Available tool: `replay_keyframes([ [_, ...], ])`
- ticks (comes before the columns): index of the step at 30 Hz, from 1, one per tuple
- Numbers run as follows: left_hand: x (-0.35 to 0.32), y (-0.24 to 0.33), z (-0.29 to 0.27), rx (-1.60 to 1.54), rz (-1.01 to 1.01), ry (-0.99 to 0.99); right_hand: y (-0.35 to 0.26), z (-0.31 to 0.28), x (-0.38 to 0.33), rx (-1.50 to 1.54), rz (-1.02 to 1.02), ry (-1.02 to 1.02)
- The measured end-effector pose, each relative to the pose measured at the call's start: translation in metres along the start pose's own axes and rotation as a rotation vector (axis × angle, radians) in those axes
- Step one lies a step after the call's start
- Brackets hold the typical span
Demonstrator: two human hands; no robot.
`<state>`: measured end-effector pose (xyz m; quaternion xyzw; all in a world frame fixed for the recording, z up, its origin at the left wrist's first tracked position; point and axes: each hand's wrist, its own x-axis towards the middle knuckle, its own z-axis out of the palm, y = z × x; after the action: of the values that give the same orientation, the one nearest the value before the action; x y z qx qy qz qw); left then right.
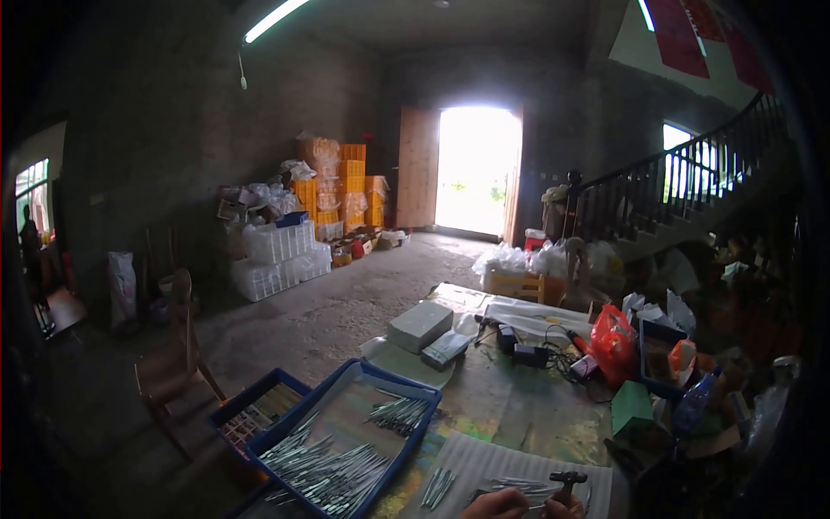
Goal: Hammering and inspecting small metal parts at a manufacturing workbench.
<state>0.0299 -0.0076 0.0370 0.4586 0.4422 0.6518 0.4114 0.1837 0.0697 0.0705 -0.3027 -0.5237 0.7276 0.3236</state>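
Standing roughly upright in the right hand (564, 510) at the lower edge, a hammer (568, 477) presents a dark, compact head, its handle partly covered by the fingers. The right grip is clamped on that handle. The left hand (497, 504) is curled just beside it; whether its grip is closed on anything cannot be told. Beyond both hands, slender metal rods (523, 484) lie on a pale sheet (467, 454) of ribbed, foam-like texture, with a smaller bundle of rods (438, 487) to the left. The sheet covers the near part of a counter (493, 406), whose surface is stained yellow and green. To the left, a rectangular blue tray (399, 377) with raised walls contains many silvery rods (337, 471), loosely heaped, and a separate cluster (399, 413) toward its far right corner. Further back rests a pale rectangular block (421, 324), sharp-edged. On the right are a crumpled, glossy red plastic bag (614, 346), a green box (632, 409) and a translucent bottle (694, 402). Red banners (679, 39) hang at upper right; any lettering is too indistinct to read.
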Motion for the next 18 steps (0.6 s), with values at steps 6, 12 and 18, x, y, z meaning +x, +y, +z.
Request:
replay_keyframes([
  [6, 0.000, 0.004, -0.006, -0.009, -0.009, -0.124, 0.000, -0.007, 0.003, 0.263, 0.222, 0.081],
  [12, 0.008, 0.014, -0.016, 0.255, 0.108, -0.147, 0.019, -0.012, 0.007, -0.288, -0.019, -0.199],
  [18, -0.004, 0.019, -0.031, 0.256, -0.131, 0.133, 0.016, -0.073, 0.014, -0.306, -0.008, 0.297],
])
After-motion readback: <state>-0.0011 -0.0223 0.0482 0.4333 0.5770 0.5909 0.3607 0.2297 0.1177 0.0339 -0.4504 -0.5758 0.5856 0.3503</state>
